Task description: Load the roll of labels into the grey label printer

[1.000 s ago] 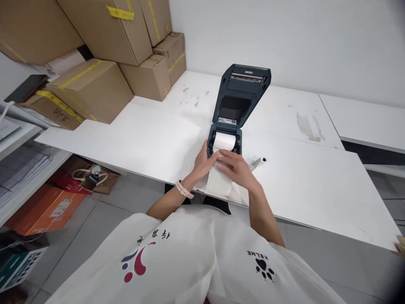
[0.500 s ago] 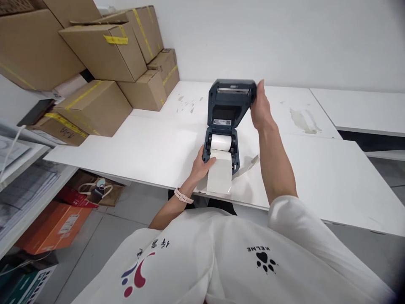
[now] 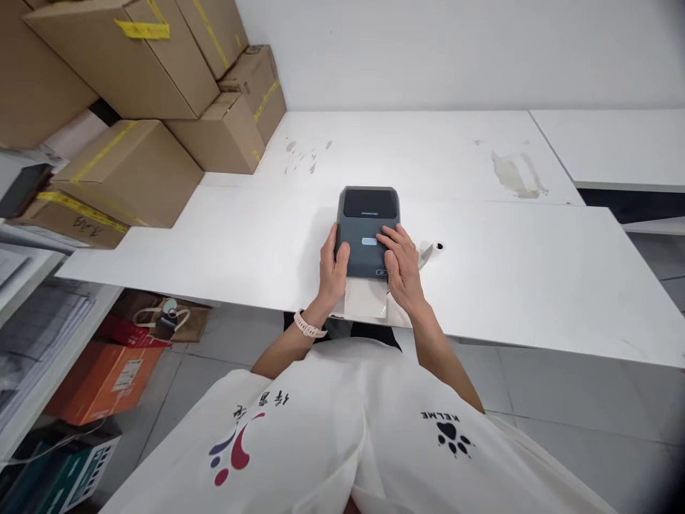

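A dark grey label printer [image 3: 353, 235] sits on the white table [image 3: 257, 243] near its front edge, its lid down. A pale label strip [image 3: 365, 298] comes out of the printer's front and reaches the table edge. My left hand [image 3: 332, 268] grips the left side of the printer, thumb along the lid's edge. My right hand [image 3: 402, 268] lies over the right part of the lid, fingers stretched out on its top beside a light blue panel. The roll inside the printer is hidden.
Just right of the printer lies a curled white strip [image 3: 429, 252]. Cardboard boxes [image 3: 133, 171] are stacked on the left of the table. An orange box [image 3: 104, 378] stands low beside the shelf [image 3: 32, 285]. A wall rises behind the table.
The printer's lid has come down over the roll. My right hand has moved from the raised lid down onto its top, and my left hand has shifted from the label strip to the printer's side.
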The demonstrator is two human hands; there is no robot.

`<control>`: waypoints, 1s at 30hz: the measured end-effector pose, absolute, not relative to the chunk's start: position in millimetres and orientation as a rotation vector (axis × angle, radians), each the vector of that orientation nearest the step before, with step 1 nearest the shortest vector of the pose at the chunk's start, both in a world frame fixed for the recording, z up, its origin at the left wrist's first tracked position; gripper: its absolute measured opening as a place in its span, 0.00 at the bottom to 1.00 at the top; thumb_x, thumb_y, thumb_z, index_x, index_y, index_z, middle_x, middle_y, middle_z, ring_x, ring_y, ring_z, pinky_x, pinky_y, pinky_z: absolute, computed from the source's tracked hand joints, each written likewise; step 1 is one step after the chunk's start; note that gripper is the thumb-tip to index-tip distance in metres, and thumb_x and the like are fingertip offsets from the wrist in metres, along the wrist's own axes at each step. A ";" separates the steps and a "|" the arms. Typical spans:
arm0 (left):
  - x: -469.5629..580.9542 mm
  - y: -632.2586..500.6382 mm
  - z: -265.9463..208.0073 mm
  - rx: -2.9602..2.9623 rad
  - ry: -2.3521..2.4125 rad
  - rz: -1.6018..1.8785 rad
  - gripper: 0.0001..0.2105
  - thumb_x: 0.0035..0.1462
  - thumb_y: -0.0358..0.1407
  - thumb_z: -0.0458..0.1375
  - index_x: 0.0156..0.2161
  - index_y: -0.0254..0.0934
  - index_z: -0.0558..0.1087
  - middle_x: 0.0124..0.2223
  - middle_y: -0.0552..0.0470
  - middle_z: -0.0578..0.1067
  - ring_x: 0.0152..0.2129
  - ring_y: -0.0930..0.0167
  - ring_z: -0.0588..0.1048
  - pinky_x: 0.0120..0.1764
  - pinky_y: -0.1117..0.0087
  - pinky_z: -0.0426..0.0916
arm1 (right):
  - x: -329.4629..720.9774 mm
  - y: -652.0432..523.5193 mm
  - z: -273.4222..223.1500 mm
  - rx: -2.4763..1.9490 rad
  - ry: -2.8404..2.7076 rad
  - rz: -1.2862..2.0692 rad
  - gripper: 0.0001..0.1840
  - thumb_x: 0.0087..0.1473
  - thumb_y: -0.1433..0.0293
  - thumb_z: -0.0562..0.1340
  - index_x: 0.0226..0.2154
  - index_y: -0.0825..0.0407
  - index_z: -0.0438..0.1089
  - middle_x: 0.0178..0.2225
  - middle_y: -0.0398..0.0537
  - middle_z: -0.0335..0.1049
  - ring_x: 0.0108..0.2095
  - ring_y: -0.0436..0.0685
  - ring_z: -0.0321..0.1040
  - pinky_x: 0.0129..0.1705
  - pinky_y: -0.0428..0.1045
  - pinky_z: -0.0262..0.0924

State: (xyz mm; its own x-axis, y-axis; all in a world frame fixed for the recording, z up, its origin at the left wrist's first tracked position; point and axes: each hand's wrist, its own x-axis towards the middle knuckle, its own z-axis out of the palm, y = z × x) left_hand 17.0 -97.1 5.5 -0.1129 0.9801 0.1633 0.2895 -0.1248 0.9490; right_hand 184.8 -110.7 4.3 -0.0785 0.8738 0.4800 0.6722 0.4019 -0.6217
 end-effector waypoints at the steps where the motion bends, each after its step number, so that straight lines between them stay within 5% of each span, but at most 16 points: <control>1: 19.5 -98.3 -0.1 1.445 1.454 1.254 0.30 0.67 0.55 0.44 0.70 0.49 0.53 0.74 0.51 0.54 0.71 0.64 0.53 0.70 0.58 0.53 | 185.3 -110.4 2.4 -1.331 -1.825 0.300 0.25 0.71 0.60 0.41 0.62 0.43 0.63 0.66 0.48 0.62 0.72 0.60 0.47 0.70 0.65 0.48; 10: 22.0 -99.3 -11.9 1.578 1.456 1.330 0.32 0.67 0.56 0.40 0.72 0.50 0.43 0.76 0.52 0.43 0.73 0.66 0.43 0.71 0.57 0.44 | 181.4 -111.2 -11.5 -1.399 -1.787 0.253 0.28 0.70 0.62 0.38 0.63 0.43 0.62 0.66 0.49 0.61 0.73 0.60 0.45 0.70 0.66 0.48; 13: 11.2 -120.7 -15.2 1.448 1.555 1.360 0.30 0.65 0.55 0.48 0.67 0.47 0.54 0.71 0.44 0.56 0.68 0.63 0.58 0.65 0.57 0.57 | 181.6 -111.3 -9.2 -1.374 -1.800 0.251 0.27 0.70 0.63 0.39 0.62 0.44 0.62 0.66 0.49 0.61 0.73 0.59 0.44 0.71 0.64 0.48; 16: -1.6 -149.0 -19.8 1.297 1.663 1.345 0.20 0.62 0.56 0.51 0.45 0.41 0.69 0.43 0.47 0.75 0.41 0.68 0.74 0.44 0.65 0.70 | 182.8 -111.0 -7.4 -1.353 -1.796 0.252 0.26 0.71 0.63 0.40 0.60 0.44 0.64 0.65 0.49 0.62 0.72 0.58 0.45 0.70 0.63 0.49; 21: -4.1 -160.2 -1.5 1.056 1.174 0.614 0.24 0.54 0.57 0.59 0.23 0.40 0.59 0.21 0.58 0.58 0.17 0.76 0.59 0.22 0.71 0.54 | 183.2 -109.9 -8.4 -1.331 -1.769 0.283 0.25 0.70 0.62 0.40 0.58 0.44 0.65 0.64 0.51 0.63 0.72 0.60 0.46 0.70 0.64 0.49; 25: 1.9 -149.7 24.3 0.878 0.985 0.650 0.28 0.50 0.52 0.66 0.21 0.40 0.52 0.21 0.61 0.49 0.17 0.80 0.49 0.21 0.72 0.48 | 183.7 -109.6 -9.1 -1.342 -1.778 0.274 0.25 0.70 0.61 0.41 0.58 0.44 0.66 0.64 0.50 0.63 0.72 0.60 0.46 0.69 0.64 0.49; 30: 0.6 -153.3 23.7 0.959 1.011 0.634 0.24 0.50 0.52 0.65 0.22 0.39 0.57 0.24 0.60 0.52 0.20 0.79 0.47 0.22 0.72 0.44 | 188.4 -111.8 -1.8 -1.401 -1.900 0.174 0.25 0.70 0.59 0.42 0.57 0.40 0.68 0.65 0.46 0.61 0.71 0.61 0.47 0.70 0.64 0.47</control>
